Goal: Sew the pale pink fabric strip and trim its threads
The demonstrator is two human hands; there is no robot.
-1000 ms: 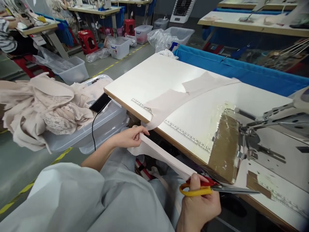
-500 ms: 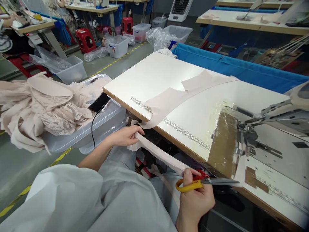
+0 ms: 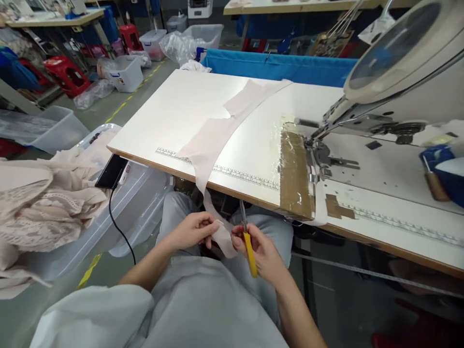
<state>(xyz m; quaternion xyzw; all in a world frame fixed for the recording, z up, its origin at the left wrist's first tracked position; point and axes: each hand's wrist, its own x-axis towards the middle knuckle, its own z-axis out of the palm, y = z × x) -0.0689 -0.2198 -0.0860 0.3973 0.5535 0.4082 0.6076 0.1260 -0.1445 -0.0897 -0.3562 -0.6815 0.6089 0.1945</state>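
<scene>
A pale pink fabric piece [image 3: 208, 140] lies across the white sewing table, and its narrow end hangs over the front edge above my lap. My left hand [image 3: 195, 231] pinches the hanging part near its edge, fingers closed. In my right hand [image 3: 263, 251] is a pair of scissors [image 3: 250, 255] with a yellow handle, blades pointing away from me toward the table edge. The thumb and fingertips of that hand are at the fabric's loose end; whether they grip it too I cannot tell.
Right of the fabric stands a sewing machine [image 3: 322, 154] with brown tape by its needle area. A plastic tub [image 3: 145, 193] heaped with pink lace garments [image 3: 54, 203] is at left, with a cabled phone [image 3: 110, 171] on it. Blue cloth [image 3: 279, 65] borders the table's far side.
My hands have come together over my lap; the stretched strip between them is slack. The scissors have turned from pointing right to pointing away from me. The view has swung right.
</scene>
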